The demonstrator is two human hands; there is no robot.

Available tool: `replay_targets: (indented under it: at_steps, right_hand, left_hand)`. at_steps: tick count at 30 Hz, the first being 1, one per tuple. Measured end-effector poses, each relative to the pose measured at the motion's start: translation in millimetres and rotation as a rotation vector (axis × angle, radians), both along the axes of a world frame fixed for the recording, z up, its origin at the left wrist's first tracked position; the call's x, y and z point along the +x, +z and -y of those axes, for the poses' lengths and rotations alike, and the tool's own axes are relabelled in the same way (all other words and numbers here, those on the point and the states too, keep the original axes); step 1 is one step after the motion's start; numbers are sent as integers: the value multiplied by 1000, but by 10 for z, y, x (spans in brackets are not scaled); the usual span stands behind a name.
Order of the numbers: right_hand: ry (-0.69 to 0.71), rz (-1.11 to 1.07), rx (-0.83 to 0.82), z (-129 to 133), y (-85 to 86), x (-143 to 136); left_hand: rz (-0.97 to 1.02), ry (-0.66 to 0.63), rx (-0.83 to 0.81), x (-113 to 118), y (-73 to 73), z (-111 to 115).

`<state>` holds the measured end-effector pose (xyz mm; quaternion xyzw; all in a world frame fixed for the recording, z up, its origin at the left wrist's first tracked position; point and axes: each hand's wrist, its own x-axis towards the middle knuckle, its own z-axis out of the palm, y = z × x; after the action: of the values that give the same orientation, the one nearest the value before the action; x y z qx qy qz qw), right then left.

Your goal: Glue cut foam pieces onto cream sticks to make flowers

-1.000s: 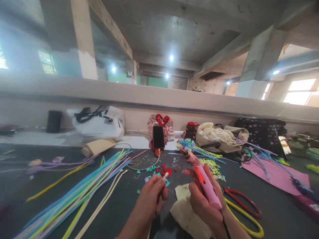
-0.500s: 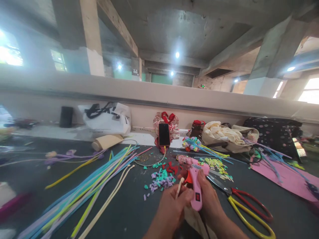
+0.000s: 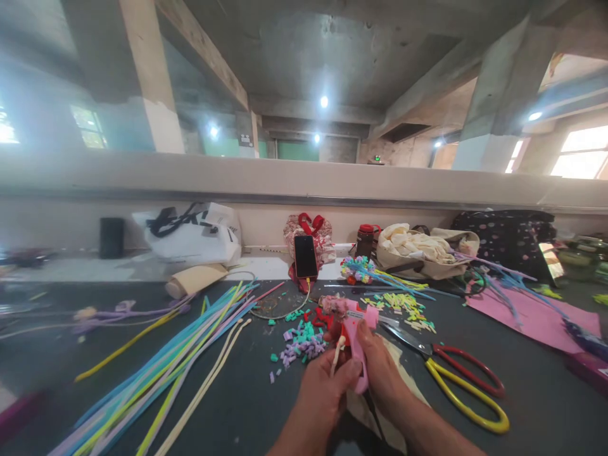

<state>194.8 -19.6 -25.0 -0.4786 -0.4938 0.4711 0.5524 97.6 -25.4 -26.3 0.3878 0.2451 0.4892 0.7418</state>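
My right hand is closed around a pink hot glue gun. The gun's nozzle end points left, over the small pieces on the table. Between the fingers of my left hand is a cream stem with a rounded tip, held upright. Its tip stands just left of the gun's red trigger area, and my left thumb overlaps the gun's handle. Beyond my hands lie purple and teal cut pieces and some red pieces. A dark cord hangs below the gun.
Scissors with red and yellow handles lie right of my hands. Long coloured stems spread across the left. Yellow-green pieces, a bead-like flower bunch, a phone and a pink sheet are farther back.
The view has swung slightly to the right. The glue gun's handle has turned, so its switch is now hidden by my left thumb. Both hands keep their holds.
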Motion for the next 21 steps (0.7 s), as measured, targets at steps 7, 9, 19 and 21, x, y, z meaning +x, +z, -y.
replay_targets:
  at_steps: [7, 9, 19, 21]
  right_hand:
    - [12, -85, 24, 60, 142, -60]
    - [37, -88, 63, 91, 201, -80]
    - [67, -93, 45, 124, 200, -88]
    - [96, -135, 46, 123, 201, -94]
  left_hand:
    - [-61, -12, 103, -27, -7, 6]
    - [-78, -24, 95, -40, -2, 6]
    - [-291, 123, 146, -135, 75, -12]
    - [-305, 130, 159, -136, 82, -8]
